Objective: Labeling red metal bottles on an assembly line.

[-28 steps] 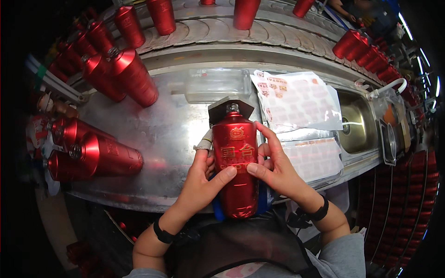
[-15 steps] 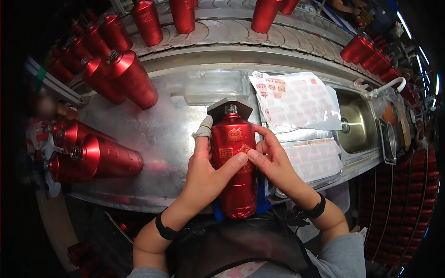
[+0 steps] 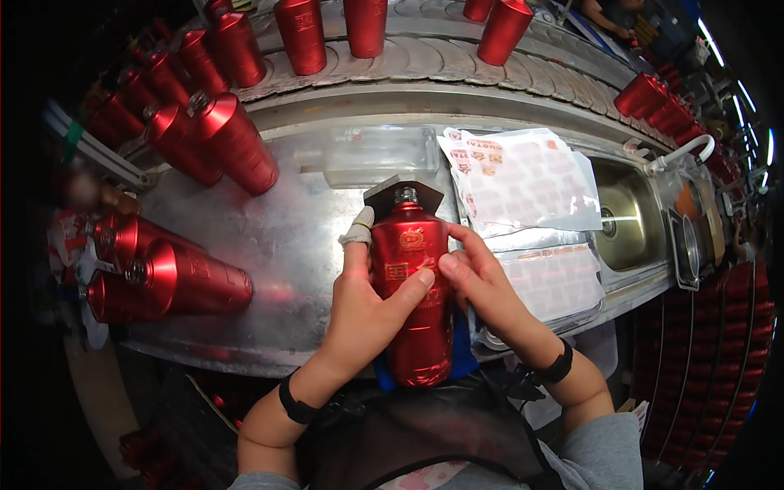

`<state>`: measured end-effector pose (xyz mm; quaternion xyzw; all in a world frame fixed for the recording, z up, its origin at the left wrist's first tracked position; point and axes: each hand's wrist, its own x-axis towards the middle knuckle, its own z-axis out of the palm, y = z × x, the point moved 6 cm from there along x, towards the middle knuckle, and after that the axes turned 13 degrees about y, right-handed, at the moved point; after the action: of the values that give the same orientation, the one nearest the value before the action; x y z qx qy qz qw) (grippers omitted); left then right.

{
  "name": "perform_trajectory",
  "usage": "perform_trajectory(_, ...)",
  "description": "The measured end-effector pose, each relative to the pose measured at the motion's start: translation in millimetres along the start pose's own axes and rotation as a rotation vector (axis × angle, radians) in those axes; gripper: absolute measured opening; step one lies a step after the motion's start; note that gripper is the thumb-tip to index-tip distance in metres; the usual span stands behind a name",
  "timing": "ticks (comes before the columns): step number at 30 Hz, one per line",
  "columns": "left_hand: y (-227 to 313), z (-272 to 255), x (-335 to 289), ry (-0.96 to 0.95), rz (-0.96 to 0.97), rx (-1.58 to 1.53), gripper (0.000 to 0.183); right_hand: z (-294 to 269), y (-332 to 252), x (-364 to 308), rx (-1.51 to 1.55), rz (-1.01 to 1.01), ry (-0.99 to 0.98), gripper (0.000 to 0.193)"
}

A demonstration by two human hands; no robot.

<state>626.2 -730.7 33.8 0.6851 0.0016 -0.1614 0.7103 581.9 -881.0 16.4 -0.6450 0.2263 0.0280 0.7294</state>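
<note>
A glossy red bottle (image 3: 416, 335) with a clear threaded neck and gold markings lies tilted in front of me, its base toward my body. My left hand (image 3: 367, 298) grips its left side, the thumb pressed flat on the front by the gold characters; a white cover with a yellow band sits on one fingertip. On the other side, my right hand (image 3: 482, 282) holds the bottle's right edge with bent fingers, the thumb tip at the front beside the markings. Behind the neck is a dark angular support (image 3: 425, 196), and blue material (image 3: 464, 347) shows under the bottle.
Red bottles (image 3: 196, 278) lie at the left of the metal table (image 3: 286, 237); others (image 3: 233, 143) stand farther back. Sticker sheets (image 3: 523, 184), a clear plastic box (image 3: 380, 155) and a sink (image 3: 625, 220) are nearby. A curved conveyor (image 3: 425, 69) carrying bottles runs along the back.
My right thumb has drawn slightly right, away from the left thumb and the gold characters. The conveyor's bottles have shifted to the right. My left hand keeps its hold.
</note>
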Motion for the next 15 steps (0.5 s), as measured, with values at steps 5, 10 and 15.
perform_trajectory(5,2.7,-3.0,-0.5,0.035,0.061,-0.019,0.087,-0.5,2.1,0.8,-0.051,-0.049,-0.013,0.068)
perform_trajectory(10,1.6,-0.7,1.5,0.026,0.041,-0.035,0.086,-2.5,-2.0,1.4,-0.021,-0.015,-0.003,0.067)
perform_trajectory(15,1.0,-0.1,1.4,0.033,0.056,-0.004,0.086,-0.1,5.1,2.9,-0.017,-0.019,0.013,0.064)
